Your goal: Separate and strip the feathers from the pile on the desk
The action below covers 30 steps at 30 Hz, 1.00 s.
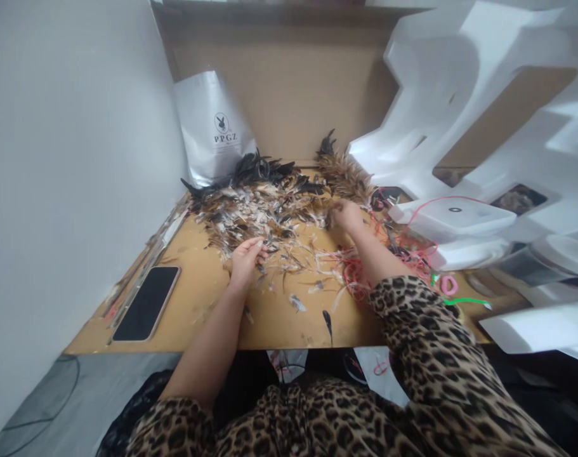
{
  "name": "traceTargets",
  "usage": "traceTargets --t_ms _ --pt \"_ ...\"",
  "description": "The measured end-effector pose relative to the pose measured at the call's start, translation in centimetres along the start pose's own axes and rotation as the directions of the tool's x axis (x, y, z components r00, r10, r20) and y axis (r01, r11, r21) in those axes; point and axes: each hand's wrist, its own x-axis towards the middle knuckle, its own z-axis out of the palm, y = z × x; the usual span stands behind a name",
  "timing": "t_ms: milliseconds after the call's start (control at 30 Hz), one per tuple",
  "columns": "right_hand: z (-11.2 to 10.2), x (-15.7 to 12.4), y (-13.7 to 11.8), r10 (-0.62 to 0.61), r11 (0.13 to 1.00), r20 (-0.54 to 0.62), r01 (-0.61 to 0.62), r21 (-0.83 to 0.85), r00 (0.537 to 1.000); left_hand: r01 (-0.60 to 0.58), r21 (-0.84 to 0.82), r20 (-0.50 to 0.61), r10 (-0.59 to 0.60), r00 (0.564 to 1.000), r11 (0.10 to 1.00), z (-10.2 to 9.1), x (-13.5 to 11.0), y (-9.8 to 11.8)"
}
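Observation:
A heap of brown, black and white feathers [264, 203] covers the far part of a wooden table [212, 317]. My left hand [245, 257] rests at the near edge of the heap, fingers curled round a few feathers. My right hand [346, 214] reaches into the right side of the heap beside a bundle of tan feathers [343, 174], fingers closed on feathers there. Loose feathers [327, 319] lie scattered near the table's front edge. Both arms come from leopard-print sleeves.
A black phone [147, 303] lies at the table's left. A silver bag [213, 127] stands at the back against cardboard. White foam packaging [460, 127] crowds the right side. Red and pink strings [393, 254] tangle by my right forearm. A white wall borders the left.

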Motion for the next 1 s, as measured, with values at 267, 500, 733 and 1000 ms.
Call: traceTargets --t_ms 267,500,733,1000 --pt "-5.5 0.6 0.7 0.078 0.891 -0.231 0.036 0.452 0.97 -0.043 -0.073 -0.037 0.04 0.998 0.996 -0.5 0.1 0.7" --pt "-4.7 -4.9 -6.3 -0.163 0.831 -0.048 0.164 0.532 0.985 -0.125 -0.16 -0.15 0.101 0.984 0.979 -1.4 0.6 1.7" --pt "1.0 -9.3 -12.0 -0.469 0.812 0.197 0.332 0.479 0.861 -0.154 -0.191 -0.198 0.116 0.973 0.969 -2.0 0.5 2.2" --pt "3.9 -9.4 -14.6 -0.461 0.884 0.288 0.405 0.233 0.84 -0.224 -0.206 -0.308 0.154 0.939 0.953 -2.9 0.9 2.7"
